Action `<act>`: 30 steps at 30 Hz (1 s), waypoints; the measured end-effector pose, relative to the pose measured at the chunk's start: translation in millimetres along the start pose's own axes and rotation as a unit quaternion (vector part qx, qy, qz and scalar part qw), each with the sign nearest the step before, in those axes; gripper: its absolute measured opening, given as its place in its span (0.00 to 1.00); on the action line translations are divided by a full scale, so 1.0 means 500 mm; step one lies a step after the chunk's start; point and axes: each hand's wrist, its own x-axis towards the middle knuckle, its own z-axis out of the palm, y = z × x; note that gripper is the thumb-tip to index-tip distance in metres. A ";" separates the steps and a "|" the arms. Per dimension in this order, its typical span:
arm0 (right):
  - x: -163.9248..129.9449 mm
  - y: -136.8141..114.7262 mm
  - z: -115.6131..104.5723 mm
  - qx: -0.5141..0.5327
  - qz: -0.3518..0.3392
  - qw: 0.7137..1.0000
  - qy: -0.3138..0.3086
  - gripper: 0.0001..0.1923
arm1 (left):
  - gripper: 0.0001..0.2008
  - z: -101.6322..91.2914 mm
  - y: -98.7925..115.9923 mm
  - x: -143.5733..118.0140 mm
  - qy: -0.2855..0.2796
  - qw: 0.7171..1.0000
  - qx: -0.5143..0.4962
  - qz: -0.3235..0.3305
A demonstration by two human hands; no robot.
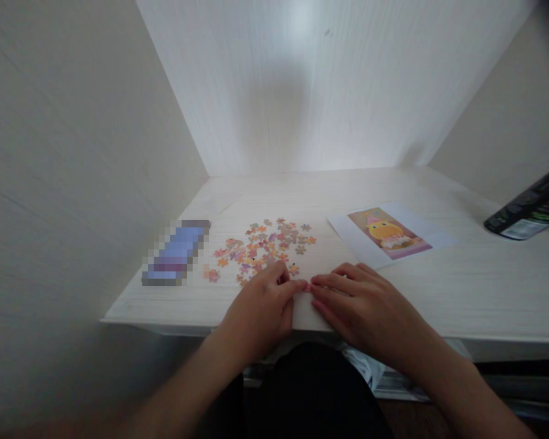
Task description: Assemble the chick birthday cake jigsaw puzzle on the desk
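Low over the desk edge (pixel 174 314), left hand (pixel 260 311) and right hand (pixel 361 308) fingertip-to-fingertip, curled, grip unclear, beside puzzle pieces (pixel 265 247).

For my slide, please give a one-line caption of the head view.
Left hand and right hand meet fingertip to fingertip beside loose puzzle pieces on a pale desk.

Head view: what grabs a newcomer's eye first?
The scatter of small puzzle pieces at the desk's middle, with the left hand and right hand meeting fingertip to fingertip just in front of it. Right of the pieces lies a picture sheet showing a yellow cartoon figure.
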 end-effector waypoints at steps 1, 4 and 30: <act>0.001 0.000 -0.001 -0.004 -0.005 1.000 -0.003 0.09 | 0.18 0.000 0.000 0.000 0.003 1.000 -0.003 0.002; 0.002 0.002 -0.003 -0.003 -0.010 1.000 0.005 0.09 | 0.18 -0.006 -0.002 0.002 0.055 0.997 -0.045 0.011; -0.032 -0.008 0.010 0.141 0.079 0.977 0.143 0.05 | 0.15 -0.022 -0.018 0.008 0.054 0.995 -0.024 0.079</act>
